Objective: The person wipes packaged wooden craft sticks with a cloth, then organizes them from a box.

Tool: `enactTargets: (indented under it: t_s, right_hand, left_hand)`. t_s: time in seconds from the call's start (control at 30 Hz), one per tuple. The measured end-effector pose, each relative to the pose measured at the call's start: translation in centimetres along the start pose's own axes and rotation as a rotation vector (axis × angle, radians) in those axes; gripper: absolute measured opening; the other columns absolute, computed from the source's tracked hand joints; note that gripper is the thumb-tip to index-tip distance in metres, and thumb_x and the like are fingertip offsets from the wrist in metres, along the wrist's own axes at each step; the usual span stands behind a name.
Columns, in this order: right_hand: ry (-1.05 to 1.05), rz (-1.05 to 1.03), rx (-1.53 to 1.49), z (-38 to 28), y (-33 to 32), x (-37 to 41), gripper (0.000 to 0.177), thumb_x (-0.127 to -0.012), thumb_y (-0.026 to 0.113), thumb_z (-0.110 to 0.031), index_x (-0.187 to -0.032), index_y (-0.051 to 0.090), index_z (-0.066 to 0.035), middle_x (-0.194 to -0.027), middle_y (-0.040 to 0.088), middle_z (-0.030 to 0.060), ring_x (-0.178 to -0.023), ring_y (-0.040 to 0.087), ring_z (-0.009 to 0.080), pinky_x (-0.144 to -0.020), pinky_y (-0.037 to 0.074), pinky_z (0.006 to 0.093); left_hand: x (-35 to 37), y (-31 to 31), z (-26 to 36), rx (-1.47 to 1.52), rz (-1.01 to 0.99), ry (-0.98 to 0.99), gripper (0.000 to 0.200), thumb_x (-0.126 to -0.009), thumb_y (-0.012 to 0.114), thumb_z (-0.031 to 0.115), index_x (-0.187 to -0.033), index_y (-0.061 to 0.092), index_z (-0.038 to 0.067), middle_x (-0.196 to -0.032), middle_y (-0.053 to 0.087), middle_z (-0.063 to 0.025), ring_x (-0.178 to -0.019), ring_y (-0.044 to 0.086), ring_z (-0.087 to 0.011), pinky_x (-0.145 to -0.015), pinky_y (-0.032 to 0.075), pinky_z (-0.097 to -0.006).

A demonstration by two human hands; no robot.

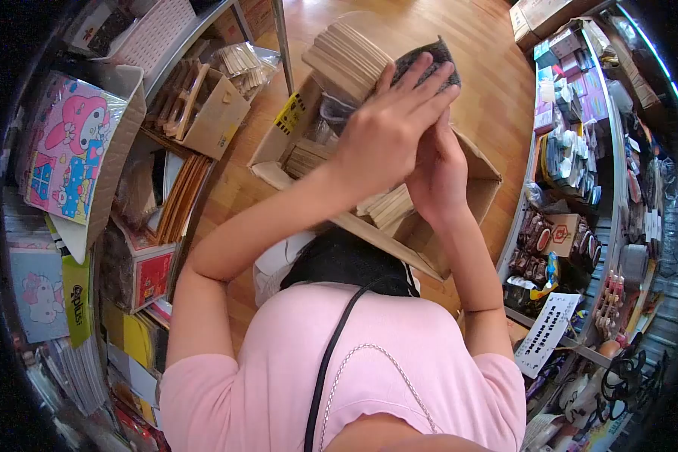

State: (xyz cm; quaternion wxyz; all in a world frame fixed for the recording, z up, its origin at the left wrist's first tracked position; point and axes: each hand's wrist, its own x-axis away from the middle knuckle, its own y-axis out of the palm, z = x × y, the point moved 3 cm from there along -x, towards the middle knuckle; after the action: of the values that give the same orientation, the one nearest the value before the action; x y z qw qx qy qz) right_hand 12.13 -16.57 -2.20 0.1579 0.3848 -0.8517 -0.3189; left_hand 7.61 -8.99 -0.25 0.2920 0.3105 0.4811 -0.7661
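A dark grey, rough-looking flat piece (438,53) is between my hands above an open cardboard box (459,154). My left hand (388,124) lies over its near side, with the fingers pressed against it. From below and to the right, my right hand (438,177) supports it, its fingers partly hidden. Just left of the dark piece, a stack of thin light-brown pieces (346,60) sits at the far side of the box, close to my left fingertips. Inside the box are more light-brown bundles (388,205), some in clear plastic.
Shelves on the left hold a cartoon-print pack (71,143), a small carton of wooden items (215,117) and upright frames (181,196). The right shelf (614,173) carries packaged goods and a printed sign (548,335). Wooden floor (482,94) shows beyond the box.
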Motion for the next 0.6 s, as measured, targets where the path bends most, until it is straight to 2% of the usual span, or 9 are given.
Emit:
enactTargets:
  t_s: [0.07,0.1,0.17,0.23,0.3,0.37,0.47,0.53,0.6]
  right_hand:
    - [0.103,0.168,0.014,0.6,-0.8,0.2,0.045,-0.097,0.034,-0.034,-0.132,0.034,-0.007,-0.129,0.045,0.0106,-0.120,0.043,0.0229,-0.099,0.035,0.0412]
    - [0.105,0.167,0.014,0.7,-0.7,0.3,0.045,-0.097,0.034,-0.034,-0.132,0.034,-0.007,-0.129,0.045,0.0106,-0.120,0.043,0.0229,-0.099,0.035,0.0412]
    - [0.018,-0.049,0.043,0.4,0.4,0.6,0.044,-0.097,0.035,-0.034,-0.130,0.036,-0.005,-0.128,0.046,0.0105,-0.121,0.043,0.0223,-0.101,0.033,0.0423]
    - [0.032,-0.050,0.041,0.7,0.2,0.9,0.044,-0.096,0.036,-0.034,-0.130,0.036,-0.005,-0.129,0.045,0.0102,-0.121,0.042,0.0222,-0.102,0.032,0.0412]
    - [0.041,-0.049,0.038,0.5,0.3,0.6,0.045,-0.096,0.037,-0.034,-0.130,0.036,-0.004,-0.129,0.045,0.0099,-0.122,0.042,0.0220,-0.104,0.031,0.0401]
    - [0.007,0.049,0.036,-0.1,0.4,0.2,0.048,-0.096,0.038,-0.036,-0.129,0.037,-0.002,-0.128,0.047,0.0111,-0.118,0.046,0.0211,-0.100,0.034,0.0363]
    - [-0.004,0.078,-0.026,0.3,-0.1,-0.1,0.048,-0.096,0.038,-0.037,-0.129,0.038,-0.003,-0.128,0.047,0.0099,-0.118,0.045,0.0209,-0.100,0.034,0.0361]
    - [0.028,0.132,-0.041,0.4,-0.6,0.1,0.048,-0.095,0.039,-0.038,-0.129,0.038,-0.005,-0.128,0.047,0.0092,-0.117,0.045,0.0204,-0.099,0.035,0.0375]
    - [0.029,0.093,0.023,0.3,-0.3,0.5,0.048,-0.095,0.039,-0.038,-0.130,0.038,-0.005,-0.128,0.047,0.0087,-0.117,0.045,0.0200,-0.099,0.036,0.0375]
  left_hand:
    - [-1.1,-0.5,-1.5,0.018,0.008,-0.005,0.039,-0.079,0.046,0.002,-0.116,0.056,0.009,-0.130,0.048,-0.0111,-0.127,0.038,-0.0286,-0.105,0.027,-0.0484]
    - [-1.9,-0.9,-2.8,0.029,0.017,-0.006,0.041,-0.080,0.044,0.000,-0.118,0.055,0.011,-0.132,0.047,-0.0101,-0.128,0.036,-0.0307,-0.106,0.024,-0.0485]
    - [-2.9,-1.7,-5.5,-0.012,0.045,-0.005,0.039,-0.082,0.044,0.001,-0.117,0.056,0.010,-0.130,0.048,-0.0112,-0.127,0.036,-0.0304,-0.105,0.026,-0.0486]
    - [-3.1,-2.4,-7.2,0.044,0.133,-0.195,0.036,-0.083,0.043,0.001,-0.115,0.057,0.010,-0.128,0.050,-0.0130,-0.128,0.036,-0.0297,-0.104,0.027,-0.0481]
    - [-1.2,-1.5,-4.8,-0.049,0.133,-0.157,0.038,-0.084,0.044,0.003,-0.120,0.054,0.009,-0.131,0.046,-0.0129,-0.129,0.034,-0.0295,-0.105,0.026,-0.0475]
    - [0.7,0.1,0.3,0.036,0.040,-0.047,0.044,-0.078,0.045,0.003,-0.121,0.051,0.002,-0.132,0.044,-0.0169,-0.127,0.038,-0.0299,-0.106,0.026,-0.0457]
    - [0.5,0.1,1.3,0.040,-0.051,-0.006,0.046,-0.077,0.044,0.001,-0.123,0.049,0.000,-0.132,0.044,-0.0168,-0.127,0.037,-0.0309,-0.105,0.027,-0.0459]
    - [-0.7,0.1,-0.6,-0.026,-0.010,0.003,0.047,-0.076,0.044,0.000,-0.123,0.049,0.000,-0.132,0.044,-0.0166,-0.127,0.037,-0.0312,-0.105,0.027,-0.0464]
    - [-2.1,-0.5,-4.1,-0.109,0.030,0.014,0.048,-0.075,0.043,-0.001,-0.123,0.048,0.000,-0.132,0.044,-0.0164,-0.126,0.037,-0.0315,-0.104,0.028,-0.0469]
